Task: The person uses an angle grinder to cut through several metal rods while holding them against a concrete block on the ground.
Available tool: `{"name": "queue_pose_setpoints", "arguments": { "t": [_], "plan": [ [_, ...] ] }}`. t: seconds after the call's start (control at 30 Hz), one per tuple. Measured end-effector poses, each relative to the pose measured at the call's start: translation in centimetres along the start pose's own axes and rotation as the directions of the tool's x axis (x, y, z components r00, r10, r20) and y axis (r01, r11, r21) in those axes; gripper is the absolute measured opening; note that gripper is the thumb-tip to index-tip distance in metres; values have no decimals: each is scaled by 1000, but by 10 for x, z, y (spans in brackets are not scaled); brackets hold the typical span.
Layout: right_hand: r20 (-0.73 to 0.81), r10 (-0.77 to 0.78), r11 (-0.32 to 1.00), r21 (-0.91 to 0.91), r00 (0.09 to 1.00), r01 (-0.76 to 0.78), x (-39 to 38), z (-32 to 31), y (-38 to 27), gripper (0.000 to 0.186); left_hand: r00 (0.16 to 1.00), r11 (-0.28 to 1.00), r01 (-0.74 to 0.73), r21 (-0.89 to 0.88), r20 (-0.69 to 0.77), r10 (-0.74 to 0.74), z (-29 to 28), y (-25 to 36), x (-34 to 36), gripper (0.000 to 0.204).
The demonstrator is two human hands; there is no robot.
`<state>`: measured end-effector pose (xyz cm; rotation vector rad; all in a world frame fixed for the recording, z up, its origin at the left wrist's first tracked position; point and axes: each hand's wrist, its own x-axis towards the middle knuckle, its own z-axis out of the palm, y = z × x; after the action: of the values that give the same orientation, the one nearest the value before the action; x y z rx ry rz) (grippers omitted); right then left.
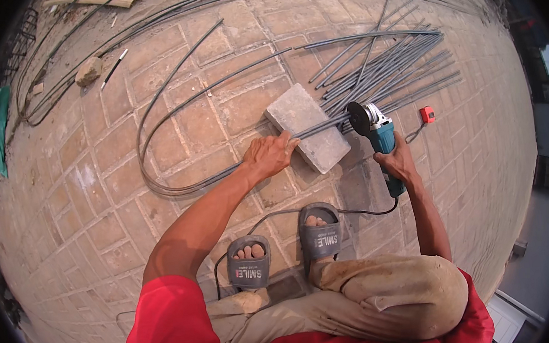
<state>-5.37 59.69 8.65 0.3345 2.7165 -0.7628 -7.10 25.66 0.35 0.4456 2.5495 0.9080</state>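
Note:
My left hand [270,154] is closed around steel rods [223,173], which rest across a grey concrete block [304,119]. Beyond my fingers, their ends run over the block's right side; on the other side they bend back in a wide loop. A teal angle grinder [384,138] sits in my right hand [397,160], its dark disc [359,119] close to the rods just right of the block. Whether the disc touches them, or is spinning, I cannot make out. From the grinder's lower end a black cord [368,213] curves past my sandals.
Many straight rods [382,66] lie piled behind the block. A red tape measure [427,115] is on the right. Far left are a marker pen [115,68], a stone [88,71] and green cloth [1,128]. Long rods [165,12] curve along the back of the brick paving.

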Motion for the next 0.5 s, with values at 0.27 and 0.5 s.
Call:
{"name": "queue_pose_setpoints", "arguments": {
  "t": [0.27, 0.5],
  "plan": [
    [156, 266, 666, 684, 951, -298, -56, -12, 16, 46, 1000, 999, -23, 32, -17, 23, 1, -1, 2, 42],
    [158, 327, 240, 940, 932, -243, -106, -22, 26, 49, 996, 993, -93, 68, -8, 94, -7, 5, -2, 41]
  ]
}}
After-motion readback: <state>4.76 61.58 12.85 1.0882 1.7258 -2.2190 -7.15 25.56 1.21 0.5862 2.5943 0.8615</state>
